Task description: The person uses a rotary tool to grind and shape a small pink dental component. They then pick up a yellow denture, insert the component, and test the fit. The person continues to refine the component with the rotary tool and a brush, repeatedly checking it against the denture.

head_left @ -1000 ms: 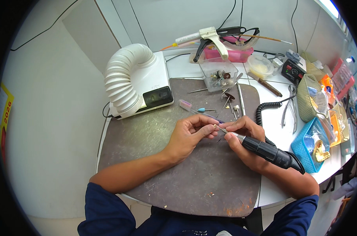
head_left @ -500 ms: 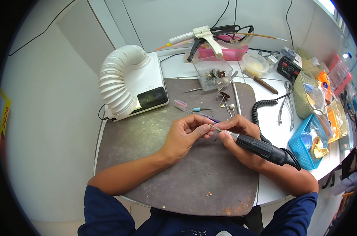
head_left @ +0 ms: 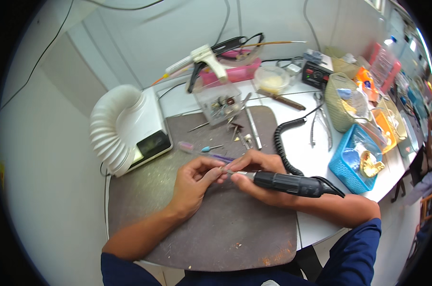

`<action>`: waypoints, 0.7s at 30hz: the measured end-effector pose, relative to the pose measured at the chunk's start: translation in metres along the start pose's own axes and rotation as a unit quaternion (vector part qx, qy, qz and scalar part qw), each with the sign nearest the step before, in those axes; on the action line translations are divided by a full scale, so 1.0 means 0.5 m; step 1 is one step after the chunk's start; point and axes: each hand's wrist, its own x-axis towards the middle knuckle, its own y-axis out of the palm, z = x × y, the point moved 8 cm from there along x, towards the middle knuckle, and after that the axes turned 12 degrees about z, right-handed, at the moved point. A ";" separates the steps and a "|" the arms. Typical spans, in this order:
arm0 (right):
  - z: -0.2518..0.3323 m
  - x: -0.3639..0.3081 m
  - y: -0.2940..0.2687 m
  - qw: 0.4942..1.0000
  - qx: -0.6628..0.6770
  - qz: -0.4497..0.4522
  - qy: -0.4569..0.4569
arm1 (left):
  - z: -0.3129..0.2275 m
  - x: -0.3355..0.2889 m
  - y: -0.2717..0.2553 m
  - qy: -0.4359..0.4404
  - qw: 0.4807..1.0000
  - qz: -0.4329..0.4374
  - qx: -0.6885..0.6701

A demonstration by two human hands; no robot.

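Note:
My right hand (head_left: 260,164) grips a black and silver rotary handpiece (head_left: 288,184), its slim metal nose pointing left. My left hand (head_left: 191,183) is closed in a pinch at the tip of the handpiece. What sits between its thumb and fingers is too small to name. Both hands meet fingertip to fingertip above a grey-brown work mat (head_left: 211,233). Just beyond them lie a pink-capped pen-like tool (head_left: 187,147), a blue-tipped bur (head_left: 206,149) and several small mounted bits (head_left: 242,138).
A white box with a ribbed hose (head_left: 110,128) stands at the left. A clear bin of bits (head_left: 218,102) sits behind the mat. A coiled black cord (head_left: 279,143), pliers (head_left: 324,126), a knife (head_left: 282,99) and a blue basket (head_left: 347,164) are at the right.
The whole view has swung, so the bench appears shifted left, its left side lower. Both hands keep their hold, and the handpiece looks more level in the picture.

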 end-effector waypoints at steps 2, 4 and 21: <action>0.000 -0.006 -0.007 1.000 0.004 -0.015 0.009 | 0.003 0.005 0.003 0.007 1.000 0.000 -0.002; -0.008 -0.001 -0.001 0.999 0.040 -0.003 -0.012 | -0.004 -0.003 0.000 0.015 1.000 -0.005 0.004; 0.005 -0.025 -0.034 0.985 -0.102 -0.129 -0.055 | -0.002 0.046 0.011 0.034 0.998 0.046 0.019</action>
